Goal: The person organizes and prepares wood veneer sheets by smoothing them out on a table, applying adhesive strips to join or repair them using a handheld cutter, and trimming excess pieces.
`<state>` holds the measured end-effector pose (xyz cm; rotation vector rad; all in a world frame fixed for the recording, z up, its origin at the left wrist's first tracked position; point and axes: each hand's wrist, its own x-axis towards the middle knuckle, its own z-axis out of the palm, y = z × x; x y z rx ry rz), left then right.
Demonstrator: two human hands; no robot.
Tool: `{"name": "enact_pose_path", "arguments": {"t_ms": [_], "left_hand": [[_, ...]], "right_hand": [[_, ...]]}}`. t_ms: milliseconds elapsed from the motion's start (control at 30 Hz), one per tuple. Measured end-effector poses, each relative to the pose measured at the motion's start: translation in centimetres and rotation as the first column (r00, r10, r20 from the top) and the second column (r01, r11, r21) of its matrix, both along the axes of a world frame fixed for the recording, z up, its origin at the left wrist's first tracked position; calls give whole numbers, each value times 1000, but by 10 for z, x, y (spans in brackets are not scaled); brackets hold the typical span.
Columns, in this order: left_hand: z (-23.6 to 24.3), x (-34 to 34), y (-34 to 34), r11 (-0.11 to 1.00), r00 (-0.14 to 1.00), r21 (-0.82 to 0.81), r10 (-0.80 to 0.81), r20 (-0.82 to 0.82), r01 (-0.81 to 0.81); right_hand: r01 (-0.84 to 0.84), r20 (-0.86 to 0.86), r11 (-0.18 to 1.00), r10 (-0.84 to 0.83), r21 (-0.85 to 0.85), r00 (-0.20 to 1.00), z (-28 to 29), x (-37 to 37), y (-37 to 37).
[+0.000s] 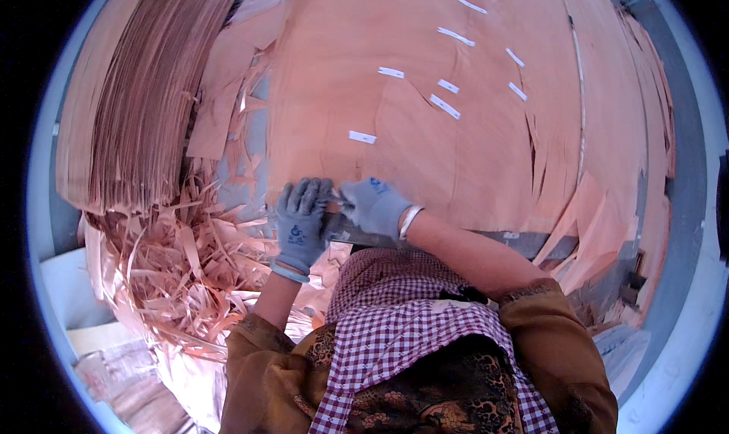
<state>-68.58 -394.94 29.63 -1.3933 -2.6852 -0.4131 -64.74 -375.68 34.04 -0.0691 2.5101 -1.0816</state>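
Observation:
A large reddish-brown wood veneer sheet [326, 92] lies in front of me, with several short white tape strips [362, 137] stuck on it. My left hand [300, 225], in a grey glove, rests on the sheet's near left corner with its fingers stretched forward. Just to its right, my right hand [376, 208], also gloved in grey, is closed in a pinch at the sheet's near edge. Whatever sits between its fingertips is too small and blurred to make out. The two hands' fingertips almost meet.
A tall stack of veneer sheets [152, 77] stands at the far left. Below it, torn veneer scraps [190, 259] form a heap. Splits and loose strips [581, 214] run along the sheet's right side. A dark table edge [478, 240] shows along the near side.

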Motion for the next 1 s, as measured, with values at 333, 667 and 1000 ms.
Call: {"name": "enact_pose_path", "arguments": {"t_ms": [333,667,1000], "left_hand": [[38,7,28,997,998,-49,-54,45,56],[31,78,151,906,889,22,-419,186,422],[26,88,165,911,920,-141,-373,122,388]], "right_hand": [[395,148,894,-370,-212,917,17,114,105],[598,181,796,-578,-93,796,-2,133,140],[408,37,903,-407,-131,913,-24,160,117]]}}
